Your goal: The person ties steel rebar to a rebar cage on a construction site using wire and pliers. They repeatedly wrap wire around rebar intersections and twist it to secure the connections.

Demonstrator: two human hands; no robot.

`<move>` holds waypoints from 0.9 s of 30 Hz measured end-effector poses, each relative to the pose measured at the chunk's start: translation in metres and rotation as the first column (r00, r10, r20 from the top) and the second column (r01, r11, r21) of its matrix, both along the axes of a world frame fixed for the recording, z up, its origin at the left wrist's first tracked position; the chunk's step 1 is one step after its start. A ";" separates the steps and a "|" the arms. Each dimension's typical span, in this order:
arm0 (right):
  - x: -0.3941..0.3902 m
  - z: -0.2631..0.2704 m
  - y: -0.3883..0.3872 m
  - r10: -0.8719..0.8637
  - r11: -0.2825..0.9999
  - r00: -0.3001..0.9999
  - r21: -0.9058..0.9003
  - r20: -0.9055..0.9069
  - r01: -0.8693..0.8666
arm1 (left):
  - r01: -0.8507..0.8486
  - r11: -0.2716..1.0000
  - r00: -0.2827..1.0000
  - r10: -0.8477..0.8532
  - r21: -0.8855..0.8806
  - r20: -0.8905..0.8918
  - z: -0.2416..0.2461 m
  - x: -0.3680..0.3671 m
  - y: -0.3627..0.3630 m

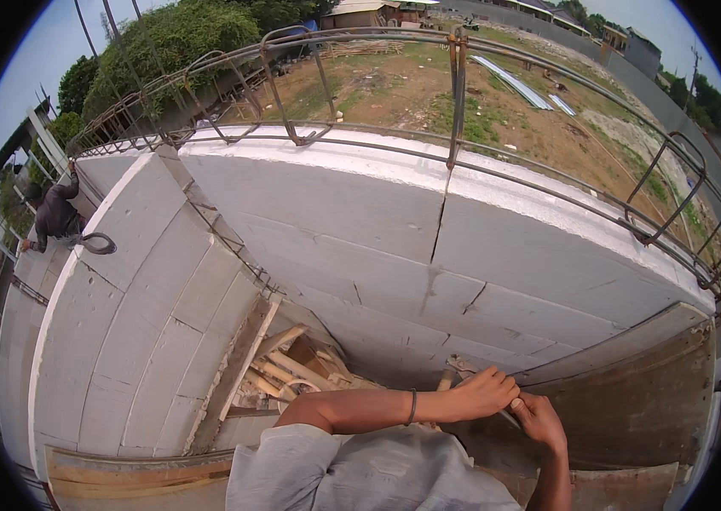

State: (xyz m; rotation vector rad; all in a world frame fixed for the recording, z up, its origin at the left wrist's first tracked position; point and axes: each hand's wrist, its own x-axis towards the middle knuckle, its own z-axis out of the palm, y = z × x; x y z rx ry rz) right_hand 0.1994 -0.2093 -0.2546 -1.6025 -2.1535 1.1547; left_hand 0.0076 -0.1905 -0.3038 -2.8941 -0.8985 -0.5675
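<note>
My left hand [485,393] is closed around a metal hand tool [461,365], with the tool's jaw-like head showing beyond the fist; its exact kind is unclear. Right beside it, my right hand [538,418] has its fingers curled near the tool's handle, thumb towards the left hand. Part of the handle shows between and below the hands. Both hands are low in the view, before a wall of light grey blocks [367,223] and left of a brown formwork panel [629,396]. A dark band circles my left wrist.
A rebar cage [456,102] runs along the wall's top. A block partition [143,268] stands at left, with a wire coil [98,243] on its edge. Wooden poles [300,367] lie below. Another person [57,207] is at the far left, by the walls.
</note>
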 end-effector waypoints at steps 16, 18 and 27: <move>-0.299 0.006 0.051 0.470 0.743 0.874 0.589 -0.122 -0.317 | -0.923 0.260 -0.035 0.675 -0.282 0.737 0.112 -0.445 -0.153; -0.315 0.061 0.059 0.308 0.750 0.943 0.641 -0.123 -0.161 | -0.884 0.181 -0.309 0.465 -0.430 0.830 0.118 -0.518 -0.183; -0.341 0.189 0.124 -0.312 0.327 0.942 0.945 0.120 -0.011 | -0.452 0.678 -0.613 0.236 -0.580 0.754 0.132 -0.680 -0.214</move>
